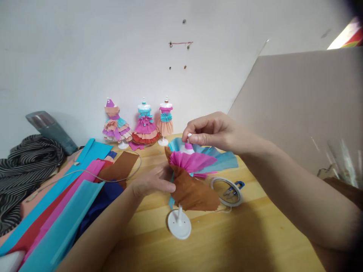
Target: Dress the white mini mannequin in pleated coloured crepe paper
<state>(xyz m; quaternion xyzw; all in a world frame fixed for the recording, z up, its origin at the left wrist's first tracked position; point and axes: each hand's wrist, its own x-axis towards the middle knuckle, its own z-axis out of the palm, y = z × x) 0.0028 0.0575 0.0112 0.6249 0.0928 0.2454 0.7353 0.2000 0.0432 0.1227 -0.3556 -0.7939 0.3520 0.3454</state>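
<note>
A small white mannequin stand with a round base (179, 224) stands tilted on the wooden table (255, 226). It wears pleated paper skirts: pink (193, 160), light blue (224, 158) and a brown piece (194, 192). My right hand (212, 132) pinches the white top of the mannequin from above. My left hand (153, 181) is closed on the brown paper at the mannequin's left side.
Three finished paper-dress mannequins (144, 124) stand by the wall. Coloured paper sheets (62, 204) lie at the left, with a thin cable across them. A tape roll (227, 189) lies right of the stand. Striped cloth (25, 162) sits far left, a cardboard panel (297, 105) at the right.
</note>
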